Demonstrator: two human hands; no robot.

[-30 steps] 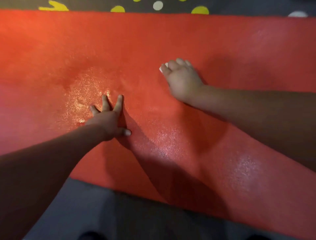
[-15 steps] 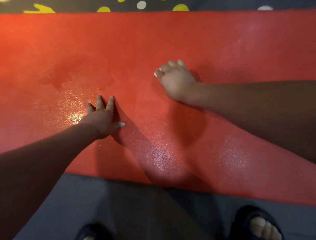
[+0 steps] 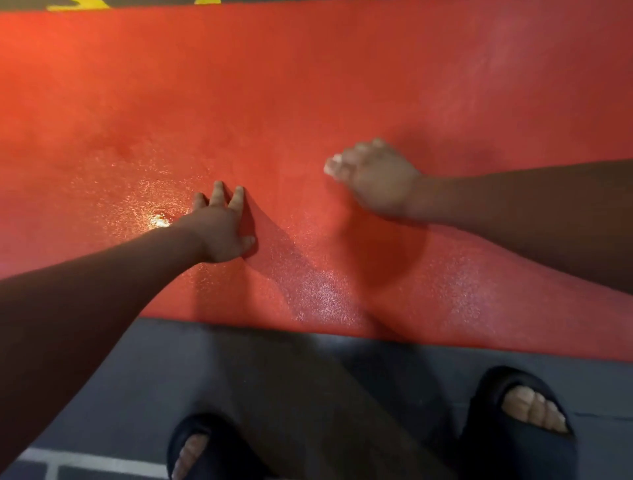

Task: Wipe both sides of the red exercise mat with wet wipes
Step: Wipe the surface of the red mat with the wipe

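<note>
1. I see the red foam exercise mat [image 3: 308,85] lying flat across the upper and middle part of the view; its near long edge runs left to right just beyond the feet.
2. Its surface is finely pebbled. Wet, glittering patches show around the left hand and along the near edge toward the right; the far part looks matte.
3. The left hand [image 3: 219,229] rests palm-down on the mat, fingers splayed wide, thumb out to the right. It grips nothing that I can see.
4. The right hand [image 3: 373,178] is on or just above the mat, to the right of and beyond the left one. It is motion-blurred, its fingers curled inward.
5. A small whitish patch [image 3: 334,162] shows at the right fingertips. I cannot tell whether it is a wipe or fingernails, so I cannot tell what this hand holds.
6. Both bare forearms cast dark shadows on the mat.
7. The mat lies on a smooth grey floor [image 3: 205,359] with a pale painted line at the lower left.
8. Two black open-toed slide sandals [image 3: 513,442] stand on the floor, just short of the mat's edge.
9. A dark strip with yellow shapes [image 3: 78,4] shows beyond the far edge.
</note>
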